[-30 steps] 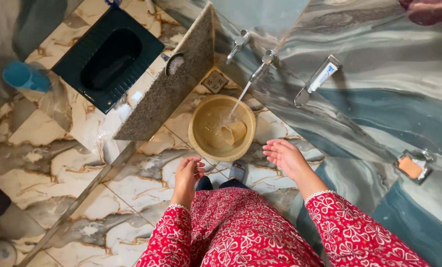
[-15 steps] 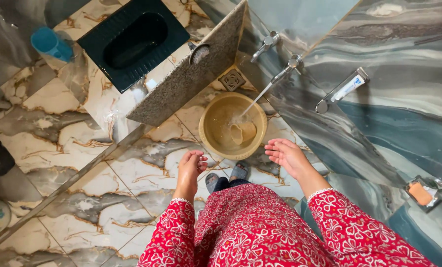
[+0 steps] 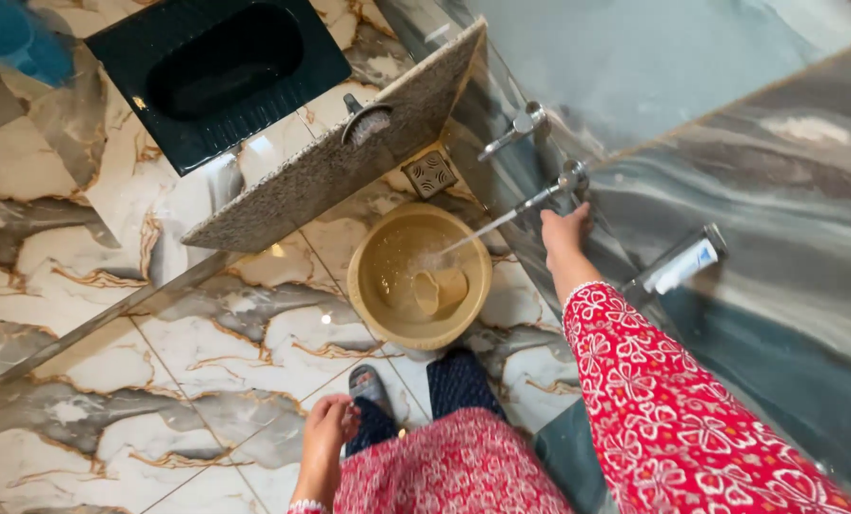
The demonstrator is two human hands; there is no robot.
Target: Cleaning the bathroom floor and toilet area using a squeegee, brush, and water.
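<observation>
1. The left hand (image 3: 328, 428) has dropped lower by the knee, fingers loosely apart, holding nothing.
2. The tan bucket (image 3: 420, 276) sits on the floor, water streaming in.
3. The right hand (image 3: 564, 231) has risen to the running tap (image 3: 559, 186); whether its grip has closed on it is unclear, so a turn looks near.

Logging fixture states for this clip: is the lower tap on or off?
On. A thin stream runs from the lower tap into the tan bucket, which holds water. The right hand is at the tap.
</observation>
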